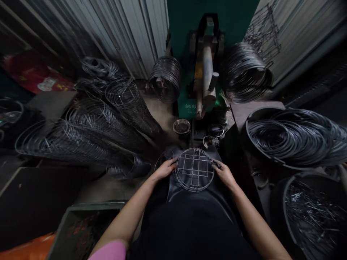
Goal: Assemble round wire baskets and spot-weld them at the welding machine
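Note:
Over my lap I hold a round wire grill rack (pixel 194 169), a metal ring with crossing wires inside it. There seem to be several rings stacked at its near edge. My left hand (pixel 166 168) grips the rim on the left side. On the opposite side, my right hand (pixel 223 173) has its fingers closed at the rim. A dark apron (pixel 187 220) covers my lap beneath the rack. Just ahead stands a green spot-welding machine (pixel 208 72) with a thick metal arm and an electrode tip, apart from the rack.
Tall stacks of wire rings (pixel 108 126) stand to the left. On the right are a tub of wire rings (pixel 287 137) and a tub of short wire pieces (pixel 311 213). Wire coils (pixel 245 74) flank the machine. A green crate (pixel 89 207) sits lower left, and small round tins (pixel 181 127) lie ahead.

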Tool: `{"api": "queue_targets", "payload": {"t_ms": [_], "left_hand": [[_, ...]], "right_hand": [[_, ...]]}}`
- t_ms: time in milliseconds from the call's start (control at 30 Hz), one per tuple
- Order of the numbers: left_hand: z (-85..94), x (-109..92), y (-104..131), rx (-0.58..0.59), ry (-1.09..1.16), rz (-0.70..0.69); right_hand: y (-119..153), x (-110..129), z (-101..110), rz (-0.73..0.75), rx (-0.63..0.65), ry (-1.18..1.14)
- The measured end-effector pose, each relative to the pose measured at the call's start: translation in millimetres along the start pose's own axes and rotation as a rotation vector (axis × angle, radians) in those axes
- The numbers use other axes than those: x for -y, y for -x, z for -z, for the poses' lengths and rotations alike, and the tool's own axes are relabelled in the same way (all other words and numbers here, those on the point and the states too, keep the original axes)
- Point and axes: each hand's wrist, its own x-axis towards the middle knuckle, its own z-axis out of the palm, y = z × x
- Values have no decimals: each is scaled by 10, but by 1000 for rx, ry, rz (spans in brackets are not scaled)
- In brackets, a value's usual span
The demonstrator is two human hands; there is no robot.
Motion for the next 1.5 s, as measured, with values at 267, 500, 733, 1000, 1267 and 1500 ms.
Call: {"api": "queue_targets", "payload": {"t_ms": [267, 500, 733, 1000, 1267, 1500], "left_hand": [[75, -77, 164, 249, -406, -164], [-274, -101, 270, 53, -757, 9], [-314, -87, 282, -1, -762, -12], [85, -1, 179, -2, 233, -24], [-192, -212, 130, 2, 276, -64], [-189, -152, 109, -96, 105, -96]], "right_hand": [[39, -162, 45, -36, 45, 13], [50, -242, 17, -27, 22, 18], [71, -233, -25, 6, -53, 19], [211, -111, 10, 4, -182, -48], [282, -32, -73, 35, -184, -72], [290, 103, -109, 118, -177, 22]]}}
